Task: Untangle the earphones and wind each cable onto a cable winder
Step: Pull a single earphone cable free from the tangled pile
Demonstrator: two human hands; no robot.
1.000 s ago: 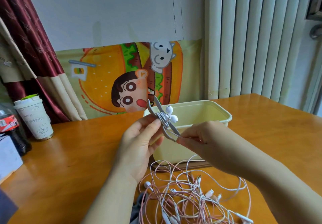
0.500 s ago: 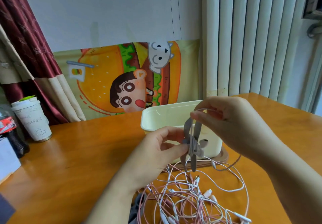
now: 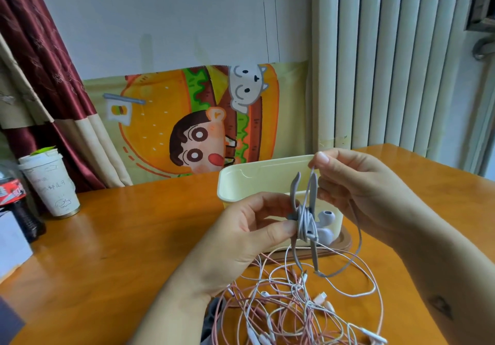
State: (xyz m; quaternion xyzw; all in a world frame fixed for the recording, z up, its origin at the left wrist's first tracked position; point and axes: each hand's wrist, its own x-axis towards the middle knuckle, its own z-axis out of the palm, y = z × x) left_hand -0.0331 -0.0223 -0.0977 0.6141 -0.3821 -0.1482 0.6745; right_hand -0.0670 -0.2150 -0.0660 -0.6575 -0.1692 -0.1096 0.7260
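Wooden table [image 3: 107, 237] before cartoon banner [image 3: 160, 108]; left fingers [image 3: 284, 230] pinch winder [image 3: 294, 189], right fingers [image 3: 322, 158] pinch cable [image 3: 359, 237].

views: one, wide-angle, head-worn | position: being carried above the near edge of the table [image 3: 107, 251] | facing: being aimed forward and down, the poster [image 3: 203, 119] against the far wall being taken in | range: the left hand [image 3: 249, 237] and right hand [image 3: 361, 192] being framed close, at centre
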